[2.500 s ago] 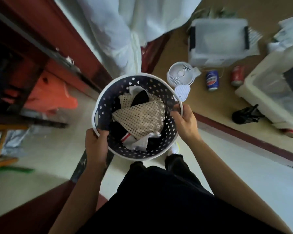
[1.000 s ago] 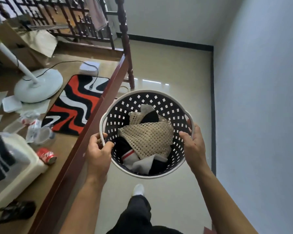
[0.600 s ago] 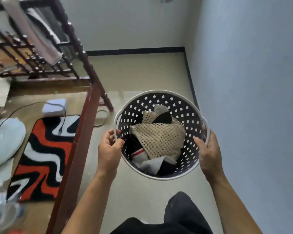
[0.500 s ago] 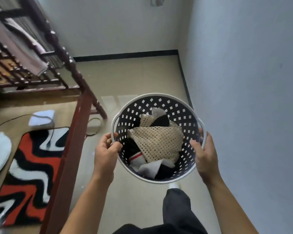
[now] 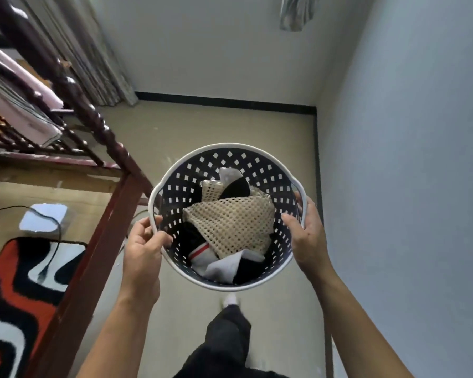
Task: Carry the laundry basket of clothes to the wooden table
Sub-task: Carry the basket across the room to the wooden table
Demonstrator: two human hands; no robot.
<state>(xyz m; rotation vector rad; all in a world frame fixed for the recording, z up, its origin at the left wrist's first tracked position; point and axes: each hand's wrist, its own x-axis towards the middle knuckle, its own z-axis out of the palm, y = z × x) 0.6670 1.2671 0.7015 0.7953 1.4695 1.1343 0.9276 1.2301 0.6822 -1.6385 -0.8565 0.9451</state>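
Observation:
I hold a round dark laundry basket [image 5: 230, 159] with a white rim and square holes, carried in front of me above the floor. Inside lie clothes: a beige mesh garment [image 5: 232, 225] on top of black and white pieces. My left hand [image 5: 144, 249] grips the rim on the left side. My right hand [image 5: 307, 236] grips the handle on the right side. No wooden table shows in view.
A dark red wooden bed frame [image 5: 93, 241] with a turned post [image 5: 66, 85] runs along my left. A red, black and white rug [image 5: 19, 290] and a white box [image 5: 43, 221] with a cable lie beyond it. A pale wall [image 5: 407, 186] is close on my right. Beige floor [image 5: 216, 126] stretches ahead to a curtain.
I have turned away from the cluttered mat and walked along the bed frame with the basket. The far wall and curtain have come into view; both hands keep their grip.

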